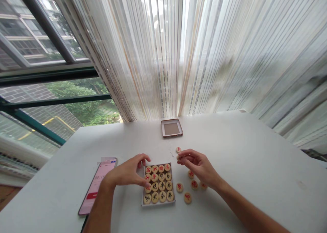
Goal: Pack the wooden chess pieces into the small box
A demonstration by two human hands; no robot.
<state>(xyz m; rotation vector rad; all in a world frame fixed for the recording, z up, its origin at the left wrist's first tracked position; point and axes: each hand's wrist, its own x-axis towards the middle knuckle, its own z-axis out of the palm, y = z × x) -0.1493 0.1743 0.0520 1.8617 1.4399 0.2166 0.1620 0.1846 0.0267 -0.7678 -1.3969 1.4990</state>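
The left hand (127,171) spreads open along the left side of the 16-piece box (173,188), seemingly to steady it, while rightward the right hand (200,165) fingertip-pinches a small piece (178,157) near loose pieces (187,198) lying within easy reach.

held piece (178,157) mostly hidden by right hand (200,166), phone (95,186) partly covered

Gap between box (158,204) and brown-rimmed tray (172,128), loose pieces (179,187) blocking right
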